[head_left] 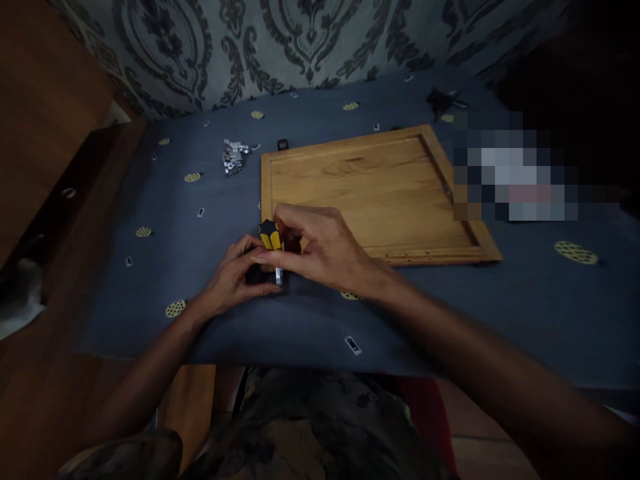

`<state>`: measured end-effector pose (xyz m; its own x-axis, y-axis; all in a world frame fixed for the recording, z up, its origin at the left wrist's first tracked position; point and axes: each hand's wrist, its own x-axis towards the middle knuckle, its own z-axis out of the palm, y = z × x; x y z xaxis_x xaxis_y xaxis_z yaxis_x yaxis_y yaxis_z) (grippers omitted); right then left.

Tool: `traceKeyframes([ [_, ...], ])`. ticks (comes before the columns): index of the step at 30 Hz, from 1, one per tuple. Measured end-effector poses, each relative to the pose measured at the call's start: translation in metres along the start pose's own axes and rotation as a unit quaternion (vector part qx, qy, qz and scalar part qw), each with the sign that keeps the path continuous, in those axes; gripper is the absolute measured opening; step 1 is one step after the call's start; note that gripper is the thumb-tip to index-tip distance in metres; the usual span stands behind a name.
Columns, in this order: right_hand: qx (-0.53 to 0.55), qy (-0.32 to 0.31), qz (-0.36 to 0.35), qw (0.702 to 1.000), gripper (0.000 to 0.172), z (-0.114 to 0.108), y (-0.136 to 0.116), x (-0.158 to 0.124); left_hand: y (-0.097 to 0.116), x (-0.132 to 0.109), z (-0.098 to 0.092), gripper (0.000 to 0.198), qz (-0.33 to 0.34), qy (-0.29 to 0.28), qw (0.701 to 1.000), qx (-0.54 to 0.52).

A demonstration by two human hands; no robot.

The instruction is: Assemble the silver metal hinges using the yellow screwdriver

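Note:
My right hand grips a screwdriver with a yellow and black handle, which stands nearly upright at the near left corner of a framed wooden panel. Just below the handle, my left hand pinches a small shiny metal piece between thumb and fingers. The screwdriver's tip is hidden by my fingers, and the exact kind of metal piece is not clear. The panel lies flat, with several small holes along its near edge.
A heap of small metal fittings lies left of the panel. Behind the panel sits a small dark square piece. A dark tool-like object rests at the back right. The blue patterned cloth covers the table; wooden furniture stands left.

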<state>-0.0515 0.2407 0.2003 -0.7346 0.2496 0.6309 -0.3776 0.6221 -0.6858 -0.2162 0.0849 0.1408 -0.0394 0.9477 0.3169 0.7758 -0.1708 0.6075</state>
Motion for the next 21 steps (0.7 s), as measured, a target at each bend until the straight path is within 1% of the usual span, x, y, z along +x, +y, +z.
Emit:
traceKeyframes([
  [2,-0.003,0.004,0.000,1.000,0.041,-0.001,-0.002,0.000,0.000,0.000,0.000,0.048,-0.001,-0.002,1.000,-0.003],
  [4,-0.013,0.025,0.004,1.000,0.042,-0.003,-0.007,0.001,0.000,0.000,0.000,0.050,-0.009,-0.007,1.000,-0.003],
  [6,-0.023,0.072,0.016,0.997,0.044,-0.007,-0.014,0.003,0.002,0.001,-0.002,0.050,-0.016,-0.013,1.000,-0.007],
  [9,-0.013,0.163,0.043,0.986,0.044,-0.014,-0.022,0.008,0.005,0.002,-0.005,0.047,-0.014,-0.023,0.999,-0.017],
  [11,0.002,0.200,0.052,0.978,0.043,-0.018,-0.023,0.010,0.007,0.003,-0.006,0.047,-0.014,-0.028,0.999,-0.018],
  [12,0.007,0.207,0.054,0.977,0.043,-0.019,-0.022,0.011,0.008,0.003,-0.007,0.047,-0.016,-0.030,0.999,-0.016],
  [14,0.015,0.199,0.058,0.978,0.043,-0.019,-0.017,0.011,0.008,0.003,-0.008,0.047,-0.018,-0.032,0.999,-0.013],
  [18,0.024,0.143,0.063,0.987,0.042,-0.017,-0.008,0.008,0.008,0.003,-0.008,0.045,0.003,-0.027,0.999,-0.016],
  [21,0.022,0.108,0.074,0.991,0.037,-0.015,-0.004,0.007,0.009,0.003,-0.007,0.043,-0.002,-0.032,0.999,-0.014],
])
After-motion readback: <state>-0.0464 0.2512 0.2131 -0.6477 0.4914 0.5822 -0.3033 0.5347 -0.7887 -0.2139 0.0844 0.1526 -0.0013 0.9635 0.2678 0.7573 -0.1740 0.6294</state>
